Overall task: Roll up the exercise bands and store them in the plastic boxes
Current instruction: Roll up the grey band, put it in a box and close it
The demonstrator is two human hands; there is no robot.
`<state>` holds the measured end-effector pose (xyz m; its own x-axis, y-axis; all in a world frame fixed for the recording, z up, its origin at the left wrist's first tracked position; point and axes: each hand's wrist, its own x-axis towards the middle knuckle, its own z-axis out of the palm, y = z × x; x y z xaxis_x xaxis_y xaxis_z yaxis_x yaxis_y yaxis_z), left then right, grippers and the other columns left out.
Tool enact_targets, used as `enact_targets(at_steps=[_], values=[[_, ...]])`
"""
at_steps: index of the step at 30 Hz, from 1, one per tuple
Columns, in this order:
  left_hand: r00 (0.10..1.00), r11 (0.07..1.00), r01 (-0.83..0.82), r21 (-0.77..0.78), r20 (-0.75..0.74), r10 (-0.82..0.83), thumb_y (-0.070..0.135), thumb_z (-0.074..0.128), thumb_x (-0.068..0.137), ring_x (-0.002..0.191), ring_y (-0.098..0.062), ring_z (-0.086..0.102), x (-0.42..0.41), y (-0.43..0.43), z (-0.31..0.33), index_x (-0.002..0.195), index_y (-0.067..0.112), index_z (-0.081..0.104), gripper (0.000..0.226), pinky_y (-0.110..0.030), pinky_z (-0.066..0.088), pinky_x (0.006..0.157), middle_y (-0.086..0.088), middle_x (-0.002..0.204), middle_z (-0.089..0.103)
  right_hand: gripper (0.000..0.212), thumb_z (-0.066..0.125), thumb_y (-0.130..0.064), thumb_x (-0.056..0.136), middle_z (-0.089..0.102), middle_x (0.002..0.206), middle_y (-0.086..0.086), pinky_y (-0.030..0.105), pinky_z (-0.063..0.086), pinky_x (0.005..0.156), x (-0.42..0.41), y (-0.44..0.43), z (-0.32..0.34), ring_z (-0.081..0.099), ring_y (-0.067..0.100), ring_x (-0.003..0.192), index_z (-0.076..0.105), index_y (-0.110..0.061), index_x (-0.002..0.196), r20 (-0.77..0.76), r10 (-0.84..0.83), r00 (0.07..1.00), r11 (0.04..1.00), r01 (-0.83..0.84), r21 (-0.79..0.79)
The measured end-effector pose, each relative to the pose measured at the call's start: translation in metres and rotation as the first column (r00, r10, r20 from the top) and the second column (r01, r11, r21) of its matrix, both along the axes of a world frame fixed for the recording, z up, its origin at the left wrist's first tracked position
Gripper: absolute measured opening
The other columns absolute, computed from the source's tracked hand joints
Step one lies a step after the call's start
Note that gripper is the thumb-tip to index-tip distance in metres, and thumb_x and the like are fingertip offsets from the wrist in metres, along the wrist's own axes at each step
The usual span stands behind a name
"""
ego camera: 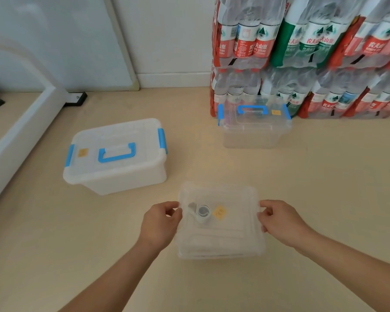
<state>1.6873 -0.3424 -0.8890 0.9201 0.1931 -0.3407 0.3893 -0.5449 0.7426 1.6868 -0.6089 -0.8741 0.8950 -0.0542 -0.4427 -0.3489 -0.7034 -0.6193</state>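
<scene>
At six o'clock on the pale floor [324, 199], a clear box [221, 244] is held between both hands. The left hand [161, 221] is curled onto its rim at nine o'clock and the right hand [279, 221] onto the rim at three o'clock, so each is closed on an edge and neither is free. A rolled band [203, 213] is seen through the plastic towards the ten o'clock corner of the box, beside a yellow sticker [220, 213], and is thus nearer the left hand. Whether a lid is already laid on this box cannot be told. The long axis of the box is judged to run from nine to three, straight across between the hands, so any lift would have to be shared evenly. A white box [115, 158] with its lid shut is set at ten o'clock from it, and a second clear box [254, 131] at one o'clock, against stacked bottled water [313, 41]
</scene>
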Motion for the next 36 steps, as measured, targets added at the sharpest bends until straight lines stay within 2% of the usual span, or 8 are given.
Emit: enact_targets(at_steps=[8,12,17,21,25,31,33,36], values=[[0.997,0.973,0.079,0.218,0.006,-0.083,0.029,0.057,0.086,0.075,-0.012,0.063,-0.009,0.000,0.000,0.117,0.024,0.064,0.032,-0.024,0.044,0.068,0.010,0.073,0.066,0.039,0.049,-0.016,0.088,0.058,0.065,-0.009,0.023,0.037,0.059,0.001,0.001,-0.007,0.053,0.013,0.070,0.060,-0.017,0.125,0.003,0.069,0.998,0.987,-0.068,-0.147],[0.995,0.963,0.100,0.251,-0.013,-0.100,0.030,0.056,0.087,0.079,-0.011,0.062,-0.013,-0.001,0.001,0.118,0.024,0.063,0.032,-0.024,0.043,0.070,0.011,0.076,0.066,0.033,0.050,-0.016,0.090,0.050,0.059,-0.012,0.026,0.039,0.061,-0.002,0.000,-0.009,0.049,0.014,0.066,0.063,-0.013,0.119,0.065,0.126,0.990,0.971,-0.110,-0.213],[0.996,0.968,0.086,0.236,-0.020,-0.083,0.032,0.059,0.086,0.077,-0.008,0.061,-0.013,0.000,0.001,0.114,0.026,0.062,0.029,-0.022,0.040,0.068,0.014,0.075,0.064,0.029,0.058,-0.022,0.090,0.063,0.077,-0.003,0.030,0.046,0.073,-0.005,0.001,-0.012,0.057,0.020,0.075,0.063,-0.013,0.117,0.118,0.066,0.991,0.978,-0.041,-0.205],[0.997,0.987,0.054,0.150,-0.060,-0.045,0.032,0.061,0.085,0.079,-0.011,0.066,-0.012,0.002,-0.004,0.114,0.028,0.060,0.030,-0.028,0.050,0.075,0.014,0.078,0.067,0.020,0.061,-0.024,0.088,0.065,0.078,0.002,0.037,0.053,0.070,-0.002,-0.002,-0.015,0.064,0.024,0.071,0.063,-0.019,0.108,0.043,-0.108,0.993,0.994,0.109,-0.021],[0.994,0.998,-0.033,-0.044,-0.108,0.028,0.023,0.064,0.085,0.073,-0.016,0.069,-0.012,0.004,-0.009,0.112,0.021,0.063,0.028,-0.037,0.058,0.075,0.004,0.079,0.072,0.014,0.064,-0.021,0.087,0.068,0.083,0.009,0.034,0.051,0.061,0.002,-0.002,-0.017,0.068,0.028,0.076,0.064,-0.014,0.099,-0.075,-0.217,0.973,0.965,0.225,0.132],[0.956,0.930,-0.120,-0.346,-0.292,0.014,0.010,0.063,0.088,0.082,-0.026,0.071,-0.013,0.008,-0.007,0.105,0.012,0.067,0.018,-0.040,0.060,0.075,-0.011,0.086,0.071,0.008,0.061,-0.017,0.091,0.069,0.084,0.010,0.029,0.052,0.055,0.003,-0.003,-0.016,0.066,0.022,0.070,0.065,-0.011,0.088,-0.155,-0.224,0.962,0.945,0.253,0.207],[0.950,0.930,-0.120,-0.347,-0.311,0.006,0.011,0.061,0.090,0.076,-0.024,0.070,-0.016,0.008,-0.007,0.099,0.012,0.067,0.011,-0.039,0.060,0.071,-0.011,0.083,0.069,0.008,0.061,-0.018,0.091,0.068,0.084,0.010,0.029,0.052,0.054,0.003,-0.003,-0.018,0.067,0.024,0.070,0.065,-0.012,0.086,-0.149,-0.225,0.963,0.945,0.253,0.206],[0.970,0.973,-0.066,-0.222,-0.243,0.011,0.012,0.058,0.091,0.067,-0.022,0.064,-0.019,0.004,-0.014,0.094,0.012,0.065,0.007,-0.042,0.060,0.066,-0.007,0.076,0.066,0.010,0.060,-0.019,0.091,0.068,0.084,0.012,0.031,0.056,0.054,0.000,-0.002,-0.025,0.069,0.030,0.074,0.063,-0.012,0.084,-0.089,-0.217,0.972,0.961,0.229,0.157]])
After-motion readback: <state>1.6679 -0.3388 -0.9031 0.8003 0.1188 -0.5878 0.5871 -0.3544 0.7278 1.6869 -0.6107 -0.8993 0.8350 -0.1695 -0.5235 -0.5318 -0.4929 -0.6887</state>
